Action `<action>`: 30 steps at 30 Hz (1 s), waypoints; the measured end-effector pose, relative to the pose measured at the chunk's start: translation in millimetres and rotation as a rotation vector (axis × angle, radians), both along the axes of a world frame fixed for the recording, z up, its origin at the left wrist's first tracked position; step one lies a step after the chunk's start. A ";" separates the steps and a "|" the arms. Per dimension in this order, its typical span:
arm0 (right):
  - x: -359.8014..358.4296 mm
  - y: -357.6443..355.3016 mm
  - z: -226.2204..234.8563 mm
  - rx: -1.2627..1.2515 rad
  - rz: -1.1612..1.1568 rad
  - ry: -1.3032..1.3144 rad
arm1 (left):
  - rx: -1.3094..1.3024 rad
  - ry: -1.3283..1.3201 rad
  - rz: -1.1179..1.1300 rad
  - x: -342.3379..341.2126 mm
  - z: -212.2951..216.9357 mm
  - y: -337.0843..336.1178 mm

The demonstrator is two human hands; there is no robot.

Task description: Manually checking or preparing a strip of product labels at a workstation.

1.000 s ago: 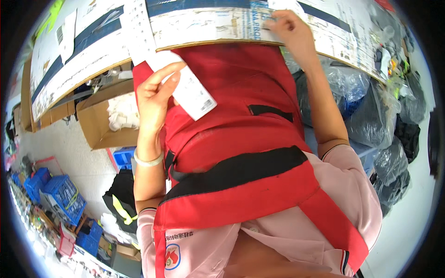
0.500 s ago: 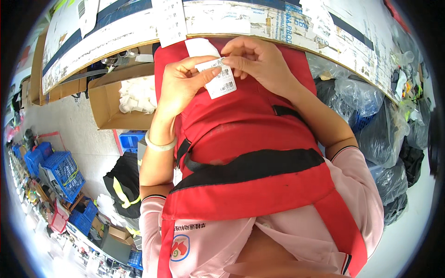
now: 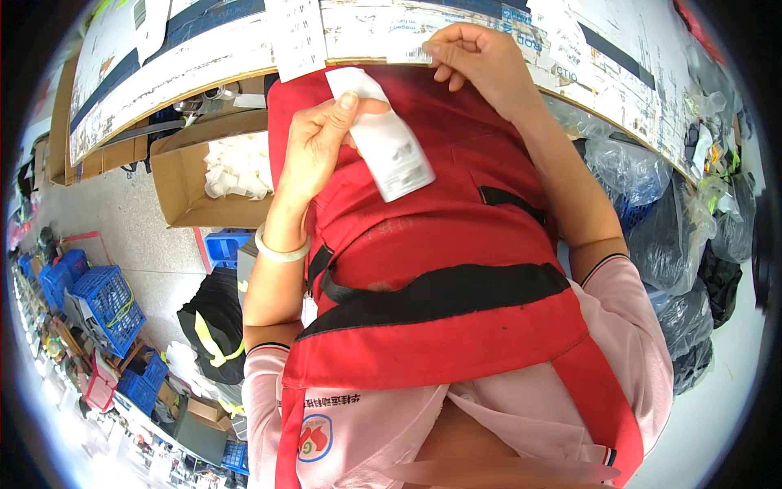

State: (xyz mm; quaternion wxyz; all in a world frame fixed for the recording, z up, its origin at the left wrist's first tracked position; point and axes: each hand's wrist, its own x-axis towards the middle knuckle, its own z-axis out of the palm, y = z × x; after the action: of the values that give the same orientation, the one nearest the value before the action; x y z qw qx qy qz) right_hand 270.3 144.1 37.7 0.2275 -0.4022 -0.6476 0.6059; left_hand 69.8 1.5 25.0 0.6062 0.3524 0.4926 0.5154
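Label strip [image 3: 395, 159]: located in front of torso, above red apron [image 3: 407, 236] and just short of counter [image 3: 204, 75]. White, narrow, slanting down toward lower right; printed patches near lower end, slightly blurred. Left grip [image 3: 318, 143]: closed on upper part of label strip, thumb pressed close, one finger laid across; upper end of strip projecting past fingers toward counter edge, lower end hanging free over apron. Right grip [image 3: 482, 67]: raised at front edge of counter, thumb and index finger closed in a pinch on one corner of small label [image 3: 407, 54]; remaining fingers loosely curled. Small label: white, printed, extending leftward from fingertips, well apart from label strip; contact with counter surface not determinable from this angle. Counter: faced with worn white board, marked with dark blue bands. Printed sheet [image 3: 295, 37]: white, lying on counter and overhanging front edge, beyond left grip. Under counter at left: open cardboard box [image 3: 208, 213] containing white pieces [image 3: 236, 167]; individual shapes too small to identify. Farther left, on floor: blue crate [image 3: 112, 300]. At right, beside and below counter: plastic bags [image 3: 664, 236], grouped closely, partly transparent. On left wrist: pale bracelet [image 3: 281, 254].
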 end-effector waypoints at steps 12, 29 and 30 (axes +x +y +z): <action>-14.7 22.4 -5.1 -0.089 -0.050 -0.076 | 0.043 0.216 0.011 -5.4 0.4 6.0; -19.1 19.8 -4.9 -0.065 -0.040 -0.130 | -0.002 0.185 0.021 -1.4 -2.7 5.1; -19.2 19.9 -5.6 -0.064 -0.043 -0.127 | -0.003 0.185 0.020 -1.1 -2.7 5.2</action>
State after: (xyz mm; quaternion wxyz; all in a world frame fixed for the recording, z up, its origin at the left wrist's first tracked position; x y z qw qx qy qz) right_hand 251.1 164.1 32.1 0.1858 -0.4608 -0.6323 0.5944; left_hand 68.7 6.7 22.3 0.5534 0.3926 0.5506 0.4863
